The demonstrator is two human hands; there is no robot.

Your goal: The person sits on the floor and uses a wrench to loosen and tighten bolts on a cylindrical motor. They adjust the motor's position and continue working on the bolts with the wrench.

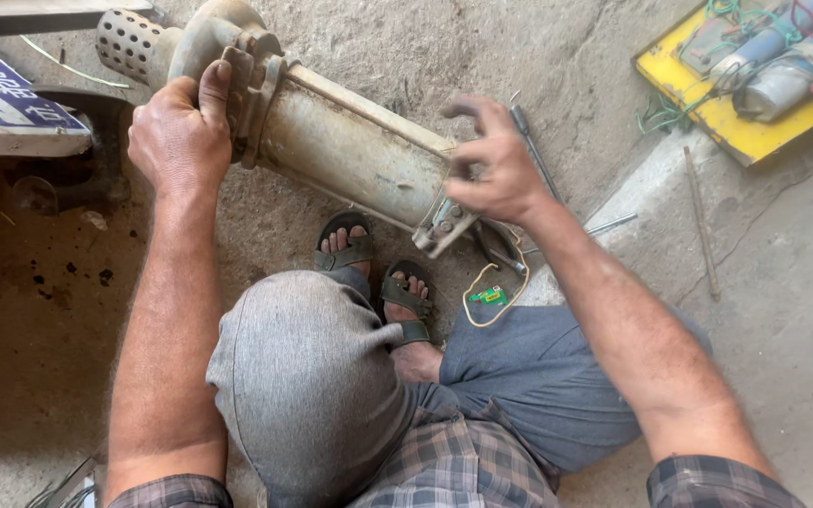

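A long, dirty cylindrical pump body point(350, 150) lies on the concrete floor in front of my sandalled feet, with a perforated strainer end point(129, 42) at the upper left. My left hand point(181, 132) grips the flanged joint near that strainer end. My right hand point(491, 165) rests on the other end of the cylinder, fingers curled over its metal end bracket point(444, 226). The right hand is slightly blurred.
A yellow tray point(736, 118) with capacitors and wires sits at the upper right. A screwdriver point(534, 146) and a thin metal rod point(701, 221) lie on the floor. A loop of yellow wire point(491, 296) lies by my right foot. A blue-and-white board point(2, 94) is at left.
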